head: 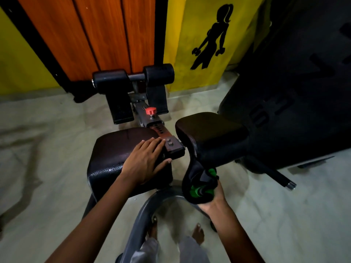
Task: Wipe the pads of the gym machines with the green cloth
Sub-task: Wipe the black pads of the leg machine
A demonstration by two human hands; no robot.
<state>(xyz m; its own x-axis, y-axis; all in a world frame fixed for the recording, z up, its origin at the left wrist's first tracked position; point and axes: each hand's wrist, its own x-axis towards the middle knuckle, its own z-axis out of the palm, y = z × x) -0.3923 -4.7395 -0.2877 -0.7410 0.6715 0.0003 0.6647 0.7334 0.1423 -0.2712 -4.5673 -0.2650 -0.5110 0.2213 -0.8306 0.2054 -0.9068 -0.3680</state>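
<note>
Both hands are on the machine: the left hand [147, 160] is laid flat, fingers straight, on the left pad [115, 156], with the thumb hooked over its near-right edge, while the right hand [212, 196] is closed from beneath around the green cloth [201, 188], which is pressed against the lower front edge of the right pad [210, 135]. The cloth is judged soft, light and limp; it is best kept bunched in the palm so that loose ends do not trail. The pads appear firm, with a textured, faintly glossy covering over which the cloth should slide easily. Most of the cloth is hidden by the pad's curved edge and the fingers, so that only green patches among dark folds are seen. The underside of the right pad is not visible, and the dark bulk at the right cannot be made out clearly.
</note>
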